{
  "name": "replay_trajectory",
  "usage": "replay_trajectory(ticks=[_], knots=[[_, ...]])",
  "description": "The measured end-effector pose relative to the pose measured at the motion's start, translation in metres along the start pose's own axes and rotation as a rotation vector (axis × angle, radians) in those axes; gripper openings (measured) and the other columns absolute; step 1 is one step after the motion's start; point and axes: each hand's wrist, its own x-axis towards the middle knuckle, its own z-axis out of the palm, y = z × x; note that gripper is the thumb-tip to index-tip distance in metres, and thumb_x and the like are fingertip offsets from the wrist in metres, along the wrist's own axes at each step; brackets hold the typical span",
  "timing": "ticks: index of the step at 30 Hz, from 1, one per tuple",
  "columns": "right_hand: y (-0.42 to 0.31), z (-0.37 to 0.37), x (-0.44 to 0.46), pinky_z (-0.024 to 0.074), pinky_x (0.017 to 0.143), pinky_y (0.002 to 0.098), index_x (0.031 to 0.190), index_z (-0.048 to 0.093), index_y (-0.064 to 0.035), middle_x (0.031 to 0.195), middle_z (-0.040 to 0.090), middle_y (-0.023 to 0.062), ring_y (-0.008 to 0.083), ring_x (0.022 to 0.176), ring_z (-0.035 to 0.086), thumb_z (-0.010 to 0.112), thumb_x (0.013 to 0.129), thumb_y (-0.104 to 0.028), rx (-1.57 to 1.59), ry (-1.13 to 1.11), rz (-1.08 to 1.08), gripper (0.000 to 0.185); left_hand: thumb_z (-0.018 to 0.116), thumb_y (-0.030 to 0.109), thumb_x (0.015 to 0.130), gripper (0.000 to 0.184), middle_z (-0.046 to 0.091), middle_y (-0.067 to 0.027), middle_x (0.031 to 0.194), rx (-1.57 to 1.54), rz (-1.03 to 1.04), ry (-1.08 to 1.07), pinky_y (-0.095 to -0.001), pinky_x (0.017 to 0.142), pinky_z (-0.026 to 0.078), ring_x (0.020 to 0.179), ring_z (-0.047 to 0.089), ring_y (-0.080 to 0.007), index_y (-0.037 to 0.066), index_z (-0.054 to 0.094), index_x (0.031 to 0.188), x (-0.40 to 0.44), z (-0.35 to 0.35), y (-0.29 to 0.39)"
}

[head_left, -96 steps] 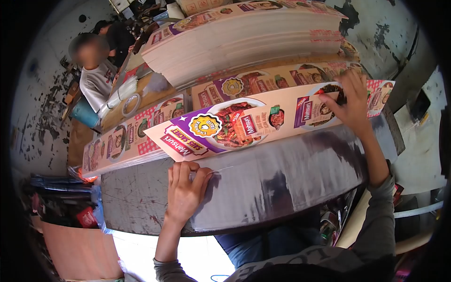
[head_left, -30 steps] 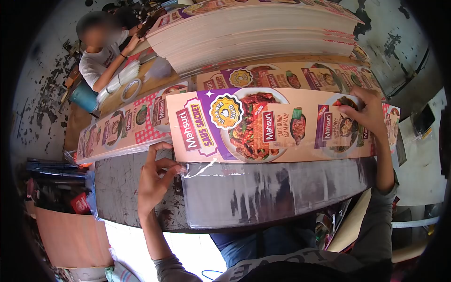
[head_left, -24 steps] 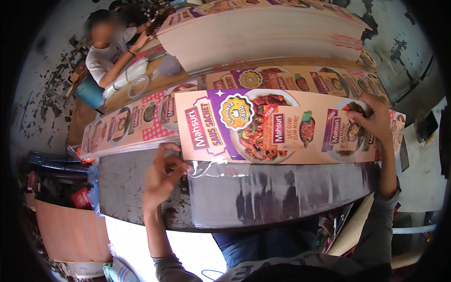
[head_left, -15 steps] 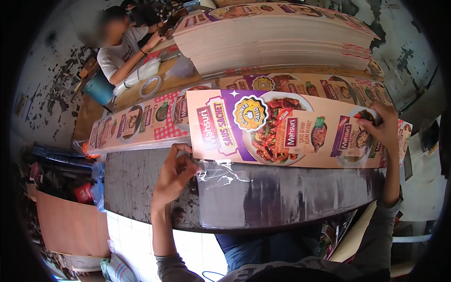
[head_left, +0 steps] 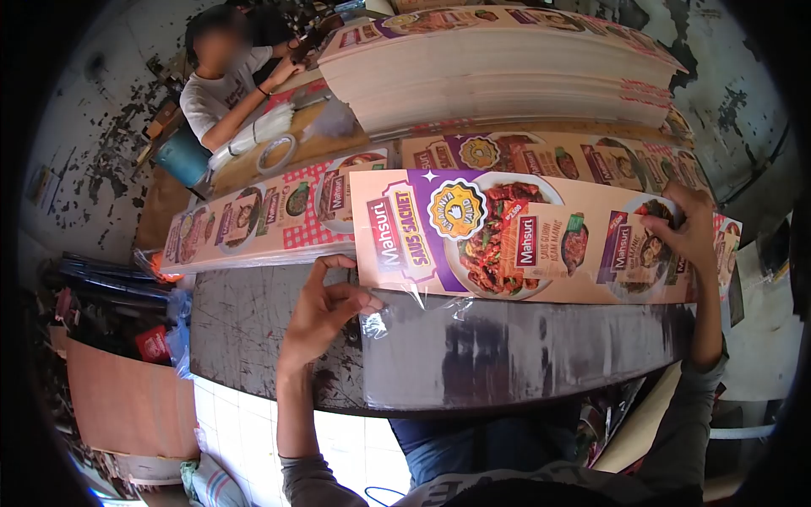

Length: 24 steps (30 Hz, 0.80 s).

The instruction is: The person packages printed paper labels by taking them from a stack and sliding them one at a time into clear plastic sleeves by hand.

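A long printed cardboard strip (head_left: 498,241) with food pictures lies tilted across the middle, its right end gripped by my right hand (head_left: 691,228), thumb on top and the fingers partly hidden behind the edge. My left hand (head_left: 321,317) is beside the strip's lower left corner, index finger and thumb apart. Its thumb tip is by the corner of a clear plastic sleeve (head_left: 507,355), which lies flat along the table's front edge. Shiny creased film shows just below the strip's lower left edge; how far it covers the strip I cannot tell.
Stacked printed strips (head_left: 279,207) lie at the left, with another row (head_left: 557,156) behind. A tall stack (head_left: 498,84) rises at the back. A tape roll (head_left: 276,152) is near a co-worker (head_left: 224,93) seated at the far left. The dark table (head_left: 245,329) has a scratched top.
The strip's left end has shifted slightly right and down in view. My left hand's fingers have spread, and its thumb has moved right toward the sleeve's corner. My right hand keeps its grip.
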Motion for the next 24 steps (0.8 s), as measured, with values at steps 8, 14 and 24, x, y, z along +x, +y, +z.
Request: replay_trajectory(ticks=[8, 14, 24], knots=[[-0.0032, 0.0, 0.001, 0.0319, 0.046, 0.0296, 0.066, 0.056, -0.0021, 0.055, 0.046, 0.0074, 0.0172, 0.047, 0.042, 0.078, 0.062, -0.023, -0.005, 0.003, -0.052, 0.031, 0.054, -0.006, 0.084, 0.04, 0.065, -0.0158, 0.081, 0.114, 0.02, 0.02, -0.0301, 0.075, 0.05, 0.08, 0.065, -0.0196, 0.0, 0.032, 0.118, 0.0007, -0.003, -0.0082], [-0.0066, -0.004, 0.0023, 0.032, 0.047, 0.0303, 0.066, 0.056, -0.0011, 0.056, 0.046, 0.0089, 0.0198, 0.048, 0.042, 0.078, 0.061, -0.021, 0.022, -0.01, -0.054, 0.03, 0.054, -0.006, 0.084, 0.041, 0.065, -0.015, 0.081, 0.189, 0.038, 0.038, -0.0298, 0.075, 0.05, 0.079, 0.064, -0.0183, -0.001, 0.031, 0.118, 0.0001, -0.0017, -0.0053], [0.0001, -0.0041, 0.0015, 0.0305, 0.047, 0.0311, 0.065, 0.055, -0.0004, 0.056, 0.045, 0.0082, 0.0198, 0.049, 0.042, 0.076, 0.062, -0.026, 0.021, -0.042, -0.058, 0.033, 0.05, -0.006, 0.085, 0.035, 0.066, -0.0158, 0.082, 0.272, 0.065, 0.057, -0.0269, 0.076, 0.049, 0.08, 0.064, -0.017, -0.004, 0.033, 0.116, -0.0021, 0.0039, -0.0006]])
